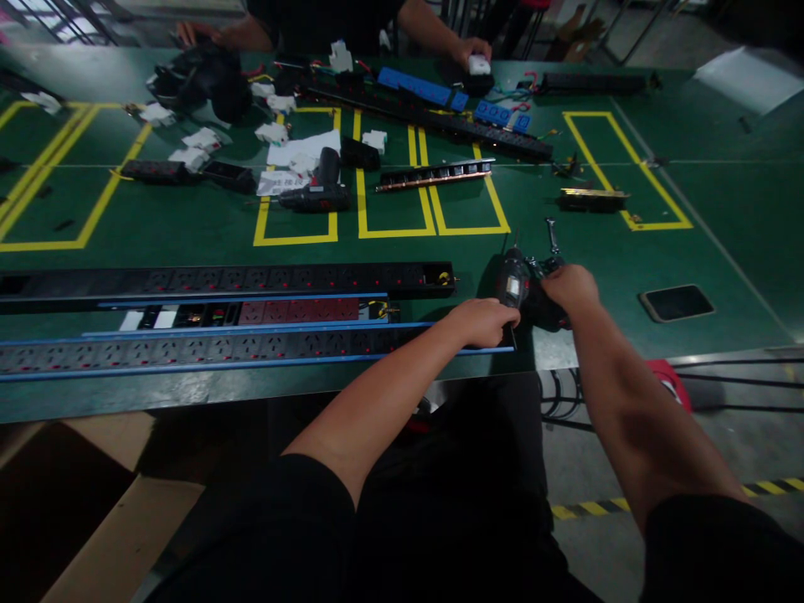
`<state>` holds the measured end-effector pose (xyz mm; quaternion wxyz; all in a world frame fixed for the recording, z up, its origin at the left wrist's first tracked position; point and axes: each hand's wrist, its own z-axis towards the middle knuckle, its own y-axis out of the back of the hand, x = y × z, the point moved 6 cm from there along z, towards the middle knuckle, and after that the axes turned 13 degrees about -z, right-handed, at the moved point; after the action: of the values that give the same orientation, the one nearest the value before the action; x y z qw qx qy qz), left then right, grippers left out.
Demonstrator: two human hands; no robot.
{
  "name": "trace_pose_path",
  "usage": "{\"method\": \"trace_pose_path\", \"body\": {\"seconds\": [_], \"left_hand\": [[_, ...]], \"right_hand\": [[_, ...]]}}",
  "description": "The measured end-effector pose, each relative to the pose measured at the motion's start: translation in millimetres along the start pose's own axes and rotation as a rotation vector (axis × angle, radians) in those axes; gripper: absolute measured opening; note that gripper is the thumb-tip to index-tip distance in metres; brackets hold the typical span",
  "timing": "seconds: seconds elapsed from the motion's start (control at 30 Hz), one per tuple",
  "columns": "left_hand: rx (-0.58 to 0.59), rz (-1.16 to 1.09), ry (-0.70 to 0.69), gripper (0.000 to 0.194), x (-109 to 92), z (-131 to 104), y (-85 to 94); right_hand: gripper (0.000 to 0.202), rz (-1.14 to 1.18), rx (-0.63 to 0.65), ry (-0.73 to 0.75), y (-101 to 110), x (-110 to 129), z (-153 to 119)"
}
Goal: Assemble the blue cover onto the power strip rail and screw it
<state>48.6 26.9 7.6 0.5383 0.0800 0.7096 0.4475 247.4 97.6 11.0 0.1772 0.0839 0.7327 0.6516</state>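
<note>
A black cordless drill (pixel 513 278) lies near the table's front edge, its bit pointing away from me. My right hand (pixel 573 289) is closed around the dark handle end, its fingertips partly hidden. My left hand (pixel 485 323) is closed against the rear of the drill; a thin rod shows just below its fingers, and what it grips is hidden. Just beyond my right hand lies a wrench (pixel 552 235). Left of my hands, long black power strips (pixel 289 278) lie side by side, one with blue edges (pixel 251 345) and a shorter one with brown-red sockets (pixel 295 311).
Across the green table (pixel 219 230) a person's hand (pixel 474 54) holds a white piece. A second drill (pixel 317 194), metal-edged socket strips (pixel 433 173) and blue socket modules (pixel 414 86) lie midway. A phone (pixel 677 302) rests at right. An open cardboard box (pixel 126 536) stands below left.
</note>
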Motion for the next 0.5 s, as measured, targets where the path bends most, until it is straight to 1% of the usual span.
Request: {"method": "trace_pose_path", "body": {"seconds": [0.17,0.37,0.5], "left_hand": [[0.0,-0.007,-0.003,0.033,1.1,0.0,-0.8],[-0.015,-0.005,-0.024,0.033,2.0,-0.4,-1.0],[-0.019,-0.016,-0.008,0.033,3.8,0.0,-1.7]], "right_hand": [[0.019,0.009,0.044,-0.005,-3.2,-0.6,1.4],[0.023,0.042,0.095,-0.08,-2.8,-3.5,1.2],[0.026,0.039,0.121,-0.075,-6.2,-4.1,3.2]]}}
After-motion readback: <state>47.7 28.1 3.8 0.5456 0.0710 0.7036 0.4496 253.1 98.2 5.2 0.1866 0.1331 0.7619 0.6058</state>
